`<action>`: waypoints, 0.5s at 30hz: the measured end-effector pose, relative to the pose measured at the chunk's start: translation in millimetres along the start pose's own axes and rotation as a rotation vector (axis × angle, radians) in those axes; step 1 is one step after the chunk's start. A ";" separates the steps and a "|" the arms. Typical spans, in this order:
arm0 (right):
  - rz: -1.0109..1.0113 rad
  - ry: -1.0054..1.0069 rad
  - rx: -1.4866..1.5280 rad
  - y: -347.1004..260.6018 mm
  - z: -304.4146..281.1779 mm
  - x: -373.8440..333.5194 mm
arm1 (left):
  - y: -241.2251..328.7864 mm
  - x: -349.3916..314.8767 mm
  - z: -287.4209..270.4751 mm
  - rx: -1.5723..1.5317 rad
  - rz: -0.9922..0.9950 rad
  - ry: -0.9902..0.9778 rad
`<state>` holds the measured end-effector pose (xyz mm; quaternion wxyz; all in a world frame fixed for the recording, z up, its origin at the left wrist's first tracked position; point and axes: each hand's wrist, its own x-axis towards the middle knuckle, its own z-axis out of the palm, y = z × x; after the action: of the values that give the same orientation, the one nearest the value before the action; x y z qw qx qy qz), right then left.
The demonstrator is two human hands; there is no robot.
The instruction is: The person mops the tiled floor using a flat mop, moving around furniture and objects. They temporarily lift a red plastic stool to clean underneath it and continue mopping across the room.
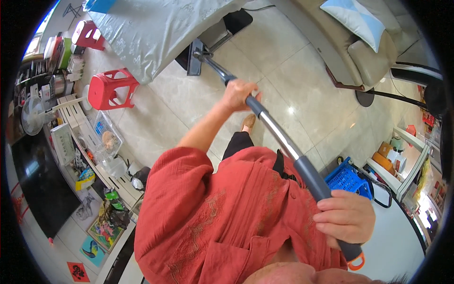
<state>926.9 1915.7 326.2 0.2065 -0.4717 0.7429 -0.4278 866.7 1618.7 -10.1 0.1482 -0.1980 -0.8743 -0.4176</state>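
Note:
A flat mop point(279, 135) with a silver and grey pole runs slantwise across my body. My left hand point(239, 96) is closed around the pole's upper-middle section, on the dark grip part away from me. Near the orange-looped end, my right hand point(346, 217) wraps round the thick grey handle. The mop's flat grey head point(194, 57) lies on the tiled floor point(279, 61) at the edge of the cloth-covered table point(156, 33), partly beneath the hanging cloth.
Two red plastic stools point(112, 89) stand left of the table. A beige sofa point(326, 42) with a blue-and-white cushion point(357, 21) is at the far right. A blue basket point(349, 179) sits to my right. A long low cabinet point(101, 151) crowded with things lines the left, near a white fan point(34, 114).

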 end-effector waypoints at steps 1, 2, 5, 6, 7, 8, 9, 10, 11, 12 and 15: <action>-0.017 -0.018 0.016 11.1 -1.5 6.5 | -19.4 4.4 -3.6 0.044 -0.004 -0.031; 0.018 -0.033 0.024 6.6 0.2 14.8 | -34.5 8.4 1.4 0.036 -0.002 -0.074; 0.127 0.249 0.106 31.2 40.5 23.0 | -66.5 5.3 -8.9 0.127 -0.040 -0.089; 0.161 0.245 0.097 31.2 43.9 21.1 | -68.0 1.3 -9.3 0.124 -0.055 -0.092; 0.128 0.229 0.097 31.8 39.3 14.5 | -65.3 -2.1 -2.8 0.147 -0.056 -0.075; 0.103 0.212 0.100 30.0 32.0 8.3 | -53.9 -7.4 2.0 0.164 -0.062 -0.063; 0.094 0.211 0.086 25.8 21.7 -2.0 | -34.4 -5.9 11.6 0.127 -0.072 -0.067; 0.045 0.206 0.070 22.6 12.2 -16.9 | -14.3 -6.1 21.2 0.092 -0.061 -0.062; 0.016 0.208 0.055 21.3 3.2 -37.7 | 8.4 -10.7 27.6 0.078 -0.071 -0.068; -0.019 0.206 0.038 19.9 -5.6 -56.9 | 27.3 -18.7 33.7 0.071 -0.115 -0.130; -0.175 0.011 0.104 25.2 -44.8 -112.3 | 94.0 -38.6 48.5 0.029 -0.102 -0.117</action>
<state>934.6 2038.7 319.0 0.1885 -0.5211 0.6769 -0.4846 940.2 1702.2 7.2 0.0781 -0.1753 -0.8964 -0.3995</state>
